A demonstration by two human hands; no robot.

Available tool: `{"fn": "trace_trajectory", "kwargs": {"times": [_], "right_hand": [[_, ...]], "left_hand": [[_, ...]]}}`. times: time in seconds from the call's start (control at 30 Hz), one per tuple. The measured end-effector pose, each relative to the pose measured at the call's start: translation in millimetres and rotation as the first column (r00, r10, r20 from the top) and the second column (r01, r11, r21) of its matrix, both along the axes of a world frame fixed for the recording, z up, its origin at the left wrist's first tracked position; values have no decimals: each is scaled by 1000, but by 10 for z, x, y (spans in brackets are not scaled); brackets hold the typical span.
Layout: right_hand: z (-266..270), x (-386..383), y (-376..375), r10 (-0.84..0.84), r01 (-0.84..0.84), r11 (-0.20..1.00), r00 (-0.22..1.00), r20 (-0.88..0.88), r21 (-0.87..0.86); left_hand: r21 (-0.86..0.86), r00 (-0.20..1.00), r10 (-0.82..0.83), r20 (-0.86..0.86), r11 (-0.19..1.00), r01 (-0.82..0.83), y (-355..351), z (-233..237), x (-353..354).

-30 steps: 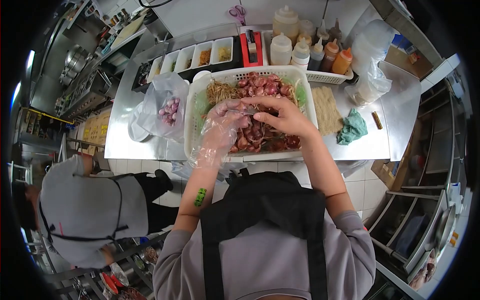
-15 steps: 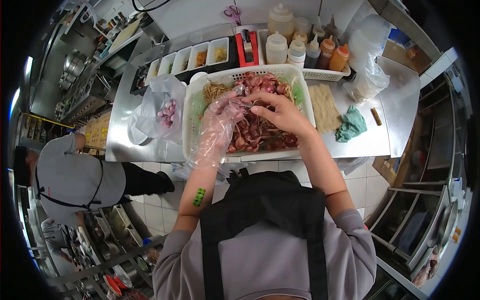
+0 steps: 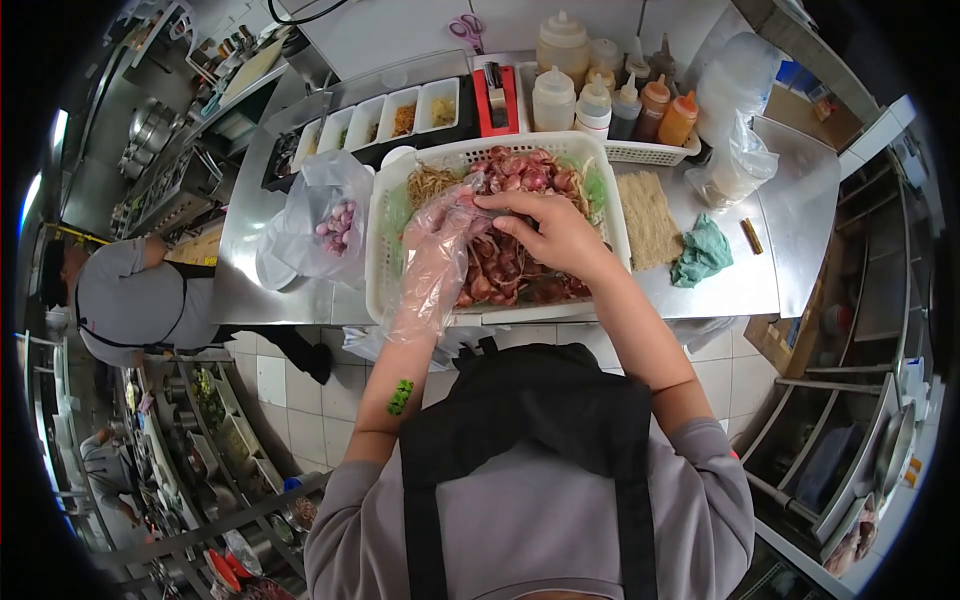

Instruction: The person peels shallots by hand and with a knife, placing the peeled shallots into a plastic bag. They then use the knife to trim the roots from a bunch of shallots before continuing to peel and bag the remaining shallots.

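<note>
My left hand (image 3: 440, 225), in a clear plastic glove, is closed over the left side of a white plastic basket (image 3: 376, 240). Its fingers seem to pinch a reddish shallot, mostly hidden. My bare right hand (image 3: 550, 228) meets it at the fingertips, thumb and forefinger bent around what looks like a small thin knife, barely visible. Beneath both hands, unpeeled shallots (image 3: 520, 172) with dry stalks fill the basket over green netting. To the left, a clear plastic bag (image 3: 345, 178) holds peeled pinkish shallots (image 3: 337, 228).
Behind the basket stand white condiment tubs (image 3: 437, 106), a red-framed dispenser (image 3: 495, 98) and several squeeze bottles (image 3: 553, 98). On the right lie a brown mat (image 3: 648, 215) and a green cloth (image 3: 703, 250). A co-worker (image 3: 135, 300) stands at the left.
My right hand has shifted slightly left and down, its fingers now closer against the gloved left hand. The thin blade shows less. The co-worker at the left has moved further left.
</note>
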State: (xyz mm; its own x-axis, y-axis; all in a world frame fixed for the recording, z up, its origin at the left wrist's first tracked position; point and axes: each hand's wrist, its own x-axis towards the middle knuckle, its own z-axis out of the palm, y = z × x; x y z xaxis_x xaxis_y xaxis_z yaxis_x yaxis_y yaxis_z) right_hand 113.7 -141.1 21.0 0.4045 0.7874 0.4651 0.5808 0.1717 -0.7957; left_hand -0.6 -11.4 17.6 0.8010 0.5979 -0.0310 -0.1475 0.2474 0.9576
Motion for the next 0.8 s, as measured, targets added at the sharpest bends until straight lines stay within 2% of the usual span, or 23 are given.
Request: {"fn": "trace_trajectory", "kwargs": {"times": [0.07,0.27,0.37,0.6,0.8], "right_hand": [[60,-23,-25,-9,8,994,1000,-8,-109],[37,-19,-15,10,-11,1000,983,-186,-5],[56,-26,-27,18,-24,999,964,-265,-21],[10,-47,0,-24,18,1000,952,-307,-23],[6,-57,16,-41,31,999,945,-325,-37]], "left_hand": [[9,1000,-4,25,1000,4,6,-21,5],[28,995,-23,95,999,21,-42,26,34],[30,991,-24,131,999,20,-69,43,39],[127,991,-50,124,991,34,-124,128,16],[102,980,-43,193,994,23,-122,78,22]]}}
